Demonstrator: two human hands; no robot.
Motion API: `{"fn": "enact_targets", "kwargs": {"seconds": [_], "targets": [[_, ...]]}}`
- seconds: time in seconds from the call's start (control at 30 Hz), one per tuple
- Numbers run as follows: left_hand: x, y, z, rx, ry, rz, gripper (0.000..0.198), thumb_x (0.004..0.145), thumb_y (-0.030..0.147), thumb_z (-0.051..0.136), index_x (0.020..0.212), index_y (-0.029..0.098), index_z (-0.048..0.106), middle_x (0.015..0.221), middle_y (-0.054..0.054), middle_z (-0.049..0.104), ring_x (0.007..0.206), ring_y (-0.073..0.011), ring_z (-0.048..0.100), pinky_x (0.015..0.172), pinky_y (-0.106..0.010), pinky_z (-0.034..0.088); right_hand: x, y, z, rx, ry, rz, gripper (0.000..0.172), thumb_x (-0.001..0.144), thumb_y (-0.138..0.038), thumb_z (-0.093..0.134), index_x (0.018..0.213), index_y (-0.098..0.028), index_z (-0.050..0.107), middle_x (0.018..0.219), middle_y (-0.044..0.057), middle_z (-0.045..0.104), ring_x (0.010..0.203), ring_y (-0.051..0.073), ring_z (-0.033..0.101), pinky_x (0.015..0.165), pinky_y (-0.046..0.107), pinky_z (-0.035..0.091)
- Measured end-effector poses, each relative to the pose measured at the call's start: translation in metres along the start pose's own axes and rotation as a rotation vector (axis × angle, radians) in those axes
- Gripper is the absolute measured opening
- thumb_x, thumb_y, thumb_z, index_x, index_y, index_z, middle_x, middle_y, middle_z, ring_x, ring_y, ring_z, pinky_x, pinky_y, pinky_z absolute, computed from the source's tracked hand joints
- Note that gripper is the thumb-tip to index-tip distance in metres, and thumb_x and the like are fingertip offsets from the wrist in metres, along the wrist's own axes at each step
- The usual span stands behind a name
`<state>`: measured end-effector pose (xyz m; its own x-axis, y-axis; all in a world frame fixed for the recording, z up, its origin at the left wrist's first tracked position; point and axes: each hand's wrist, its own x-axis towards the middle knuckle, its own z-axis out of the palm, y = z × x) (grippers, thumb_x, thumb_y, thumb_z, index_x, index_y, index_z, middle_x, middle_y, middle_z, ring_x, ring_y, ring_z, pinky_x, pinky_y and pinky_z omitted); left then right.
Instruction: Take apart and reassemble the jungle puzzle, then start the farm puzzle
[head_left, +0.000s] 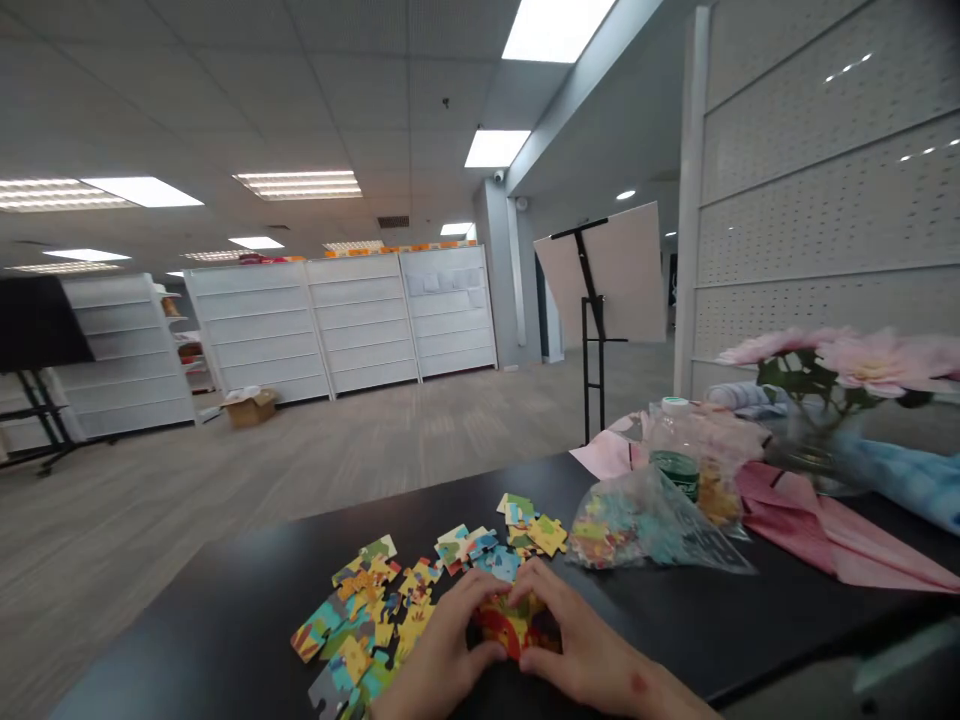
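Two hands point(450, 640) point(581, 640), one table point(247, 590), one bottle point(674, 440), one box point(251, 411), one screen point(39, 322); the puzzle pieces point(352, 660) overlap, defying count.

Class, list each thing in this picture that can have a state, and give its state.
Left hand: curled around the red-and-yellow puzzle pieces
Right hand: curled around their other side
Red-and-yellow puzzle pieces: gripped, partly hidden
Loose puzzle pieces: scattered, some overlapping
Plastic bag: holding pieces; sealed or not, cannot tell
Bottle: upright, capped
Pink flowers: open
Screen: dark
Ceiling lights: lit
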<state>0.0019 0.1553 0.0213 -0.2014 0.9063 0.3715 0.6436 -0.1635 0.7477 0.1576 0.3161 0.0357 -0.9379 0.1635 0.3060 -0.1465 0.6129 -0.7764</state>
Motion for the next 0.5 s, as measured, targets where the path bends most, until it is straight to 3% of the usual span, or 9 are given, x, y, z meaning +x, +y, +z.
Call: {"fn": "enact_targets", "kwargs": {"seconds": [0.07,0.13,0.27,0.33,0.4,0.5], "targets": [[-0.002,-0.001,-0.002,-0.006,0.007,-0.006,0.044,0.088,0.016,0.068,0.130,0.029,0.064,0.128,-0.007,0.065,0.121,-0.0270,0.060,0.108,-0.038,0.046,0.001,0.000,0.001,0.006,0.037,0.003,0.038,0.068,-0.014,0.067,0.103,-0.025,0.057,0.106,0.001,0.058,0.094,0.019,0.058,0.081,0.027,0.047],[-0.008,-0.009,-0.008,0.049,0.038,-0.023,0.046,0.088,0.018,0.066,0.132,0.031,0.064,0.133,-0.008,0.064,0.126,-0.0290,0.058,0.110,-0.040,0.046,0.001,-0.001,0.001,-0.063,0.056,0.009,0.036,0.070,-0.014,0.063,0.103,-0.024,0.058,0.105,0.002,0.059,0.093,0.020,0.058,0.081,0.028,0.047],[-0.032,-0.033,-0.037,0.302,0.157,-0.095,0.057,0.082,0.016,0.066,0.137,0.033,0.062,0.144,-0.009,0.059,0.138,-0.0331,0.052,0.114,-0.046,0.045,-0.004,-0.007,0.001,-0.331,-0.072,-0.039,0.043,0.076,-0.013,0.058,0.117,-0.025,0.064,0.127,0.008,0.060,0.118,0.027,0.057,0.104,0.040,0.042],[-0.047,-0.043,-0.056,0.453,0.136,-0.110,0.050,0.085,0.020,0.064,0.134,0.032,0.066,0.140,-0.010,0.062,0.133,-0.0325,0.057,0.112,-0.046,0.048,-0.001,-0.009,0.002,-0.451,-0.145,-0.001,0.056,0.083,-0.024,0.060,0.138,-0.030,0.057,0.151,0.010,0.049,0.141,0.037,0.040,0.116,0.055,0.028],[-0.061,-0.048,-0.072,0.628,0.128,-0.150,0.042,0.088,0.032,0.065,0.130,0.031,0.069,0.140,-0.011,0.063,0.134,-0.0348,0.056,0.113,-0.051,0.046,0.008,-0.007,0.007,-0.524,-0.181,0.130,0.075,0.088,-0.048,0.062,0.157,-0.032,0.038,0.167,0.012,0.027,0.152,0.046,0.017,0.119,0.067,0.009],[-0.077,-0.051,-0.086,0.839,0.113,-0.326,0.061,0.086,0.059,0.066,0.140,0.032,0.063,0.153,-0.012,0.053,0.143,-0.0442,0.043,0.114,-0.065,0.038,0.031,0.002,0.022,-0.569,-0.201,0.290,0.099,0.084,-0.076,0.055,0.163,-0.026,0.024,0.170,0.017,0.017,0.153,0.052,0.005,0.117,0.072,-0.003]]}}
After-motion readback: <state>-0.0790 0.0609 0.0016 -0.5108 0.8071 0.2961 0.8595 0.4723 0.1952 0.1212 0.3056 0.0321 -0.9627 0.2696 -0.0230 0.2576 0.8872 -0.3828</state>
